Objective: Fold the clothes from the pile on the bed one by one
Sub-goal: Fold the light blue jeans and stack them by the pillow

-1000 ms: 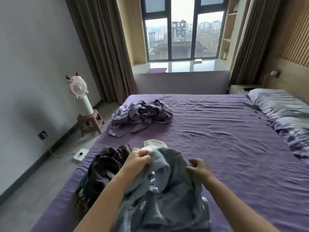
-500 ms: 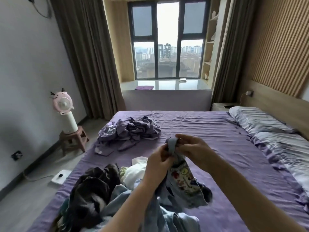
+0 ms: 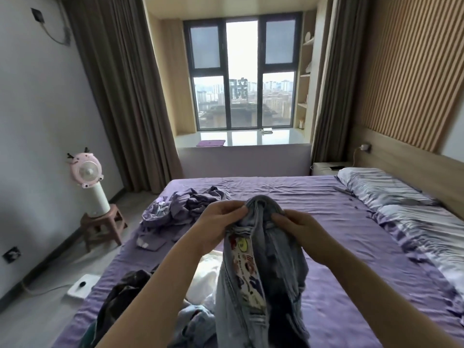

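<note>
A pale denim garment [image 3: 261, 267] hangs bunched between both hands, lifted above the bed [image 3: 313, 222]; left hand [image 3: 221, 219] and right hand [image 3: 298, 229] each pinch its top edge. Nothing folded shows yet. Below the fingers, the pile [image 3: 140, 297] waits; beyond them lies crumpled purple bedding [image 3: 180, 207]. No containers visible.

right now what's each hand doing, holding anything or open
Left hand: closed, pinching the top edge of the light blue denim garment with the printed lining.
Right hand: closed, gripping the same garment's top edge.
</note>
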Tool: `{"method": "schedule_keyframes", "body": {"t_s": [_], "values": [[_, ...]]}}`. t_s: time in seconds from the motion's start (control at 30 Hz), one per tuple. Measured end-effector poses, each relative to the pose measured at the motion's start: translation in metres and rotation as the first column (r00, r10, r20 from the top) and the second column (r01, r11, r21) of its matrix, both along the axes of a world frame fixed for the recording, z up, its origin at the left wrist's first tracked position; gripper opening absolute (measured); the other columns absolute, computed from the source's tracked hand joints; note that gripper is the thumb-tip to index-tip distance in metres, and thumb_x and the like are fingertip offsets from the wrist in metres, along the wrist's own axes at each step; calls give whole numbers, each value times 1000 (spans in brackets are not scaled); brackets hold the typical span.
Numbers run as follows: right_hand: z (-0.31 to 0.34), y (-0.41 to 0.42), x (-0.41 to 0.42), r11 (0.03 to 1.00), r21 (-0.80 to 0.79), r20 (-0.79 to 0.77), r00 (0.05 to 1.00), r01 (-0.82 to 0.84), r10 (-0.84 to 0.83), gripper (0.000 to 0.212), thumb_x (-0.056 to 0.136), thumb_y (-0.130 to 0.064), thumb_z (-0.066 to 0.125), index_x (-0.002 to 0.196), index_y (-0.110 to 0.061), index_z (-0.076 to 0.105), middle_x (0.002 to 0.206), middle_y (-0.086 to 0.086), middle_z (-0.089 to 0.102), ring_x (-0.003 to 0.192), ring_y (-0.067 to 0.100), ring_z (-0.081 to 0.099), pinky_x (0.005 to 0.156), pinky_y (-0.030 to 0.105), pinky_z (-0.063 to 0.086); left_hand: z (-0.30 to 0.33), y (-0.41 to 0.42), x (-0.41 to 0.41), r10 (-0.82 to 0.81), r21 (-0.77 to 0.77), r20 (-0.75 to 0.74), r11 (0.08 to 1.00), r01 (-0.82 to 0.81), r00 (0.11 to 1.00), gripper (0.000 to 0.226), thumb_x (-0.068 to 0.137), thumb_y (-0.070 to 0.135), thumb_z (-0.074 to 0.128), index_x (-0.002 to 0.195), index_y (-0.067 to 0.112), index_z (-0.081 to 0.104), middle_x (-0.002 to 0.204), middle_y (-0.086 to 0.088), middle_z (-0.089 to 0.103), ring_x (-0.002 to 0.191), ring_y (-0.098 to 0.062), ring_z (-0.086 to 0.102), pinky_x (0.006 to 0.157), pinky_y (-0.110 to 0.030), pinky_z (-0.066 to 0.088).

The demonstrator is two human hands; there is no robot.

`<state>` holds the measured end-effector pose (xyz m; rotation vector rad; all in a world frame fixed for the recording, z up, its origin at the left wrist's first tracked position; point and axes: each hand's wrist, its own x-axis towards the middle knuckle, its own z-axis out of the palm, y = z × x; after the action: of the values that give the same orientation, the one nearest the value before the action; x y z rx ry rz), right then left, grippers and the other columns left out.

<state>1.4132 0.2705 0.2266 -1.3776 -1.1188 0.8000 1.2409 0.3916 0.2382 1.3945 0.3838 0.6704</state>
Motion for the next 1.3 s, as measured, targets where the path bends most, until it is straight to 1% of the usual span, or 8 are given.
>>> {"method": "schedule_keyframes", "body": {"t_s": [0.33, 0.47, 0.53, 0.67, 0.87, 1.03, 1.17, 1.3], "values": [[28, 30, 6, 973, 23, -365, 908, 231, -207, 23, 85, -22, 67, 79, 0, 66, 69, 13, 69, 57, 21, 64, 58, 31, 57, -68, -22, 1, 241, 403, -292, 909, -110, 925, 103, 58, 46, 80, 146, 31, 29, 132, 9, 48, 121, -5, 50, 102, -27, 44], [35, 29, 26, 960, 40, -469, 853, 277, -227, 21, 87, -21, 64, 81, -1, 65, 65, 9, 70, 55, 18, 65, 54, 27, 56, -63, -9, -4, 376, 513, -356, 844, -158, 856, 44, 70, 17, 62, 113, 20, 63, 96, 2, 64, 86, -10, 61, 79, -27, 51], [35, 25, 41, 929, 78, -376, 873, 362, -309, 17, 87, -20, 65, 82, -4, 65, 63, 4, 69, 56, 16, 64, 55, 25, 55, -50, 3, -9, 449, 575, -357, 797, -186, 819, 8, 83, 8, 62, 85, 13, 68, 70, 3, 61, 65, -7, 51, 64, -26, 43], [27, 9, 71, 883, 191, 239, 853, 428, -465, 7, 87, -16, 65, 81, -15, 69, 78, 1, 68, 78, 19, 61, 76, 31, 46, -18, 17, -14, 379, 392, -244, 881, -267, 893, 15, 92, 9, 60, 83, -4, 62, 73, -12, 54, 71, -18, 47, 67, -33, 39], [26, -11, 95, 910, 175, 387, 823, 377, -416, 11, 92, -11, 57, 87, -12, 67, 84, 4, 66, 82, 20, 58, 78, 33, 43, 17, 29, -1, 487, 724, -276, 673, -154, 828, 26, 93, 19, 59, 72, 5, 52, 67, -2, 49, 66, -15, 43, 63, -26, 33], [44, -17, 87, 949, 181, 244, 923, 258, -298, 18, 98, -18, 45, 89, -10, 58, 82, 5, 57, 75, 13, 53, 64, 19, 43, 50, 35, 7, 596, 769, -204, 588, -249, 777, 21, 98, 25, 49, 83, 10, 51, 72, 0, 54, 71, -18, 50, 67, -32, 39], [61, -31, 94, 986, 167, -72, 997, 26, -14, 19, 92, -28, 55, 105, -15, 60, 97, 15, 60, 83, 24, 58, 65, 31, 50, 65, 54, 2, 487, 621, -213, 736, -267, 847, 16, 92, 27, 60, 85, 13, 61, 81, -5, 64, 79, -22, 59, 80, -39, 48], [66, -49, 121, 913, 59, -94, 908, -403, 407, 74, 72, -24, 79, 135, -6, 46, 132, 22, 53, 121, 40, 51, 95, 45, 48, 83, 53, -11, 327, 325, -219, 913, -247, 919, 34, 73, 32, 79, 99, 17, 63, 105, -11, 68, 91, -24, 66, 87, -40, 53]]}}
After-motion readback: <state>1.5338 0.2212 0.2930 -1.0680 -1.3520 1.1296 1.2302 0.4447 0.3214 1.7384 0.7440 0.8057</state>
